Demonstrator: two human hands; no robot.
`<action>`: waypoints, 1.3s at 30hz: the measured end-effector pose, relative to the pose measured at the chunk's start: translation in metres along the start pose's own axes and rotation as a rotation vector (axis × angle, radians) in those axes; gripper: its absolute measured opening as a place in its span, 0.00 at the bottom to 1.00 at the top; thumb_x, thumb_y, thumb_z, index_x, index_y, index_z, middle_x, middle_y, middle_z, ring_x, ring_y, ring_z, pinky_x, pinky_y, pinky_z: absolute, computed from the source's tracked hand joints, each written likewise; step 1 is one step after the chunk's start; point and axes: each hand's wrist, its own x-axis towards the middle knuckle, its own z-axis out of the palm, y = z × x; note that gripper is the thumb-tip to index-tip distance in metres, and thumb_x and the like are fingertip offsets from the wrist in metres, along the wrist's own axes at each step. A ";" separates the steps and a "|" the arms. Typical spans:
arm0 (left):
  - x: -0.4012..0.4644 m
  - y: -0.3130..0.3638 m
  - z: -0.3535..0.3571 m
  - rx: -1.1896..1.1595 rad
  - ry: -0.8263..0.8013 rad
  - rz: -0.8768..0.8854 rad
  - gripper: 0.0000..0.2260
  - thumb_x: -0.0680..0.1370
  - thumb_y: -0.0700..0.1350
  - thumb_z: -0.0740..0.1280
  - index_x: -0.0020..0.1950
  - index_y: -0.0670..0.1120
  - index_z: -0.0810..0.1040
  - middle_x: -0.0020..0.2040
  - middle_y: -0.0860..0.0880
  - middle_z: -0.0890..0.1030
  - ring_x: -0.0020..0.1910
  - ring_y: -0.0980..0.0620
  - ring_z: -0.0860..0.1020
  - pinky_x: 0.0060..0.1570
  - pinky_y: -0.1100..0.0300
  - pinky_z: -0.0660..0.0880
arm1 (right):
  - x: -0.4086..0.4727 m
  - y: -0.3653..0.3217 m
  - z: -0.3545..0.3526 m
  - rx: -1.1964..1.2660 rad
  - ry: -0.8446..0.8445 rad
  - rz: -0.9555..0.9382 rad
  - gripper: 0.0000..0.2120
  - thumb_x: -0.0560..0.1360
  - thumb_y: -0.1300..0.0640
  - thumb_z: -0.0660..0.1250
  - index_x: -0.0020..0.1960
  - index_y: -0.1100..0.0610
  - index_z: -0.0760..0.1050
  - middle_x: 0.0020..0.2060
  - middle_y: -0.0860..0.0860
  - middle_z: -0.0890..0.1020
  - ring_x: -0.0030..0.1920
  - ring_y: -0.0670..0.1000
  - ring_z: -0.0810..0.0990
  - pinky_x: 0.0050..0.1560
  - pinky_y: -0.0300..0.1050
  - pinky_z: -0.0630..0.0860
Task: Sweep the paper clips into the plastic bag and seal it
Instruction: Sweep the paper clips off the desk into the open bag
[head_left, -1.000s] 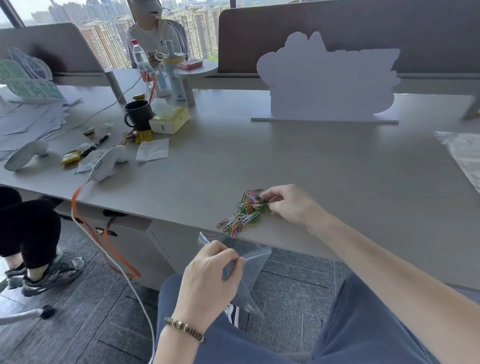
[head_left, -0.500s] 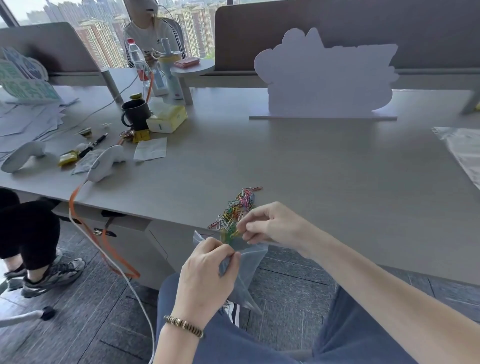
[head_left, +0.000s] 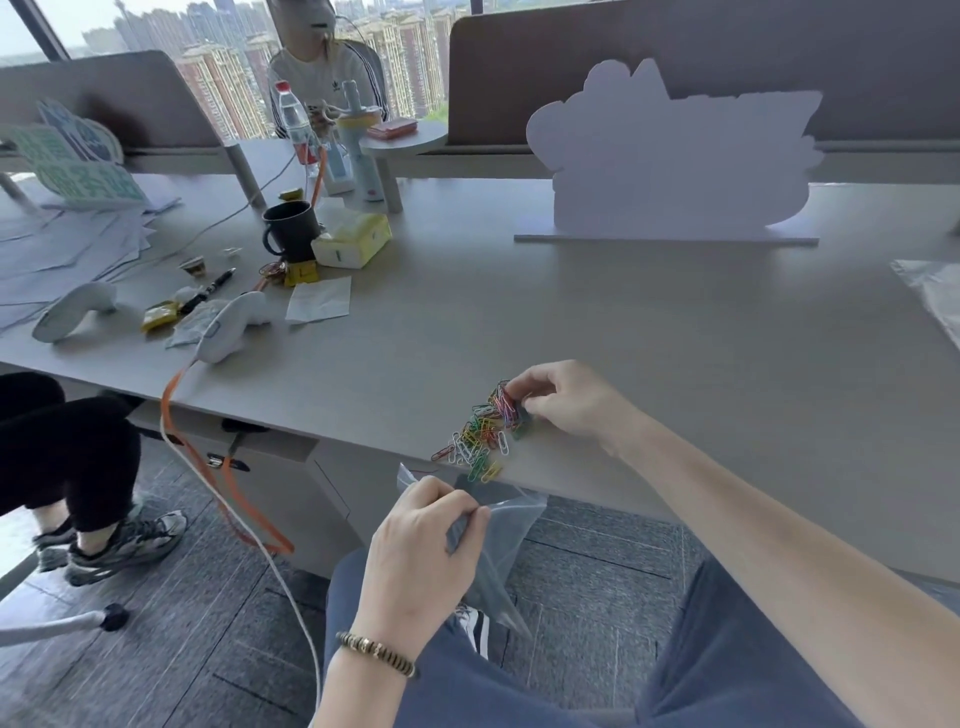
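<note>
L hand (head_left: 415, 540) nearest cam, below desk edge, over the lap. Fingers curled shut, pinching top edge of the plastic bag (head_left: 498, 545) btw thumb + fingers. Beaded bracelet (head_left: 376, 652) on that wrist. Bag hangs down from the pinch, clear, tapering to a point near the knee; its mouth sits just under the desk edge (head_left: 571, 488), directly below the clip pile. Can't tell how far the mouth is open.

Paper clips (head_left: 480, 434): multicolor pile on the desk, right at the near edge, a few at/over the lip above the bag. Pile runs diagonally, near-left up to far-right.

R hand (head_left: 563, 402) on the desk at the far-right end of the pile, forearm coming in from the lower right. Fingers bent, partly closed, fingertips (head_left: 514, 387) touching the top clips; looks like a small bunch pinched, but can't confirm whether gripped or just pressed. Hands well apart vertically: R on the desk top, L below it, pile btw them.

Farther: rest of desk in front mostly bare. Left side has a white controller (head_left: 228, 335), pen (head_left: 215, 286), black mug (head_left: 291, 228), tissue pack (head_left: 353, 241). Far center a white cutout board (head_left: 670, 161) standing upright. Clear plastic sheet (head_left: 935, 296) at right edge. Another person (head_left: 322, 67) seated beyond the divider.
</note>
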 end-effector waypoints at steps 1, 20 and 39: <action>0.000 0.000 0.000 0.000 0.003 -0.001 0.07 0.75 0.47 0.73 0.37 0.50 0.81 0.38 0.57 0.76 0.36 0.57 0.76 0.34 0.60 0.76 | -0.005 -0.001 0.003 0.017 -0.016 0.000 0.13 0.76 0.67 0.65 0.57 0.57 0.83 0.53 0.50 0.85 0.52 0.47 0.80 0.61 0.42 0.75; -0.002 -0.007 -0.005 -0.013 0.014 0.002 0.06 0.75 0.46 0.73 0.38 0.49 0.82 0.39 0.56 0.78 0.37 0.56 0.77 0.35 0.57 0.78 | -0.005 0.003 0.004 0.256 0.118 0.022 0.12 0.79 0.70 0.60 0.55 0.63 0.81 0.45 0.54 0.83 0.44 0.51 0.80 0.48 0.41 0.79; 0.002 -0.014 -0.014 0.003 0.052 0.005 0.06 0.75 0.46 0.73 0.38 0.48 0.82 0.38 0.55 0.78 0.37 0.54 0.78 0.36 0.56 0.78 | -0.015 -0.014 0.041 0.289 -0.294 -0.048 0.16 0.81 0.71 0.54 0.58 0.65 0.80 0.53 0.57 0.83 0.54 0.53 0.82 0.59 0.43 0.79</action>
